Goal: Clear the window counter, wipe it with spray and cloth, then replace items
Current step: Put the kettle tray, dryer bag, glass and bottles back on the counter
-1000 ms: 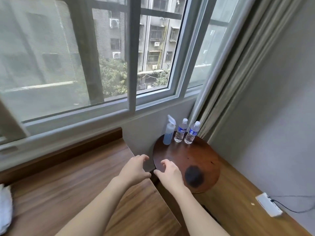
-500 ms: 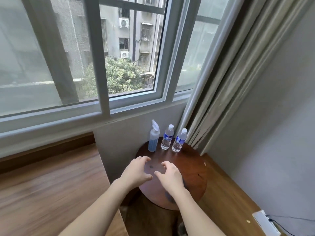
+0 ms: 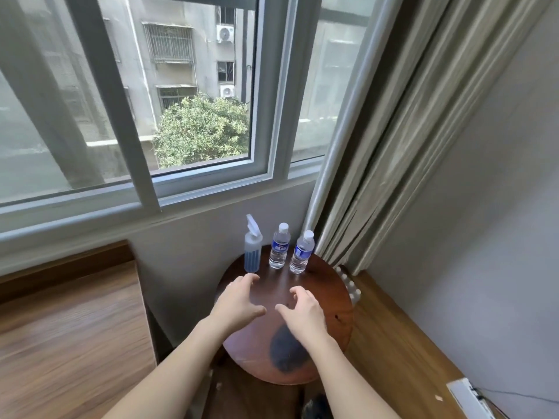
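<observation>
**Hands over round table, nothing held**

Hands were both out over the round table (image 3: 338, 325), palms down, fingers spread and loosely curved. Left hand (image 3: 239, 300) was over the table's left-middle part, fingertips pointing toward the spray bottle (image 3: 252, 252) but clear of it. Right hand (image 3: 305, 309) was just beside the left, thumbs near each other with a small gap between. Neither hand gripped anything. Couldn't tell whether the palms touched the tabletop or floated above it.

Items, all upright along the far edge of the table, against the wall under the window (image 3: 193, 86):
- spray bottle at the far left, white trigger head, pale blue liquid inside
- first water bottle (image 3: 279, 251) just right of it, white cap, blue label
- second water bottle (image 3: 301, 255) just right again, same type, closest to the curtain (image 3: 408, 131)

The three stood near each other, not touching.

Table was dark reddish wood with a dark blotch (image 3: 287, 352) on the near part, partly under the right forearm. Wooden counter (image 3: 69, 328) sat left of the table, higher than the tabletop, running under the window sill. Wood floor (image 3: 396, 352) lay right of the table, along the grey wall. White power strip (image 3: 465, 397) lay on the floor, near right of the table, by the wall, with a thin cable leading off it. Something white and ribbed (image 3: 351, 285) showed behind the table's right edge, below the curtain; couldn't make out what it was.
</observation>
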### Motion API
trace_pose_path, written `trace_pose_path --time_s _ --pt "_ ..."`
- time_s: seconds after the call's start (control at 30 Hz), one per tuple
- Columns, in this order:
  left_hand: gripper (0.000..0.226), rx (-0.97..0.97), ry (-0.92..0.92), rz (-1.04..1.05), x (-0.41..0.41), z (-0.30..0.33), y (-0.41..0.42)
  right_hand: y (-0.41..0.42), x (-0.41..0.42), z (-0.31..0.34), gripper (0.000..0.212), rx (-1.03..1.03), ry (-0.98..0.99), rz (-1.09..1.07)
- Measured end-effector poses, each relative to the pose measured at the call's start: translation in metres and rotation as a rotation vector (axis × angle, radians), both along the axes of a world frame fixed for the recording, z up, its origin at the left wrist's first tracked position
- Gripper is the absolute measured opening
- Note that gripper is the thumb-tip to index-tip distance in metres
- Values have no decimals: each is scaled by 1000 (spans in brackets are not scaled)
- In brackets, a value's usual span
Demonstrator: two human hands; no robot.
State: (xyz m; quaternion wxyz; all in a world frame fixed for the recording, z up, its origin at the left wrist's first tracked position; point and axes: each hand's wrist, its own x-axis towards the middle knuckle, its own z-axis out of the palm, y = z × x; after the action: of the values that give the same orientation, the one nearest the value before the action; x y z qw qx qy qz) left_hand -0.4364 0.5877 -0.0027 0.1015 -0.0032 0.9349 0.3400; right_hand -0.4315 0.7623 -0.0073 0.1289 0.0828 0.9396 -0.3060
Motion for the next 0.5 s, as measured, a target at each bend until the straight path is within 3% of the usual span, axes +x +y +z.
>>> trace_pose_path --time_s 0.27,0.5 --pt "74 47 -15 3 -35 -13 29 19 -15 -7 57 -33 6 -73" --pt "88 83 -102 32 -91 -27 66 46 -77 -27 64 -54 -15 -73"
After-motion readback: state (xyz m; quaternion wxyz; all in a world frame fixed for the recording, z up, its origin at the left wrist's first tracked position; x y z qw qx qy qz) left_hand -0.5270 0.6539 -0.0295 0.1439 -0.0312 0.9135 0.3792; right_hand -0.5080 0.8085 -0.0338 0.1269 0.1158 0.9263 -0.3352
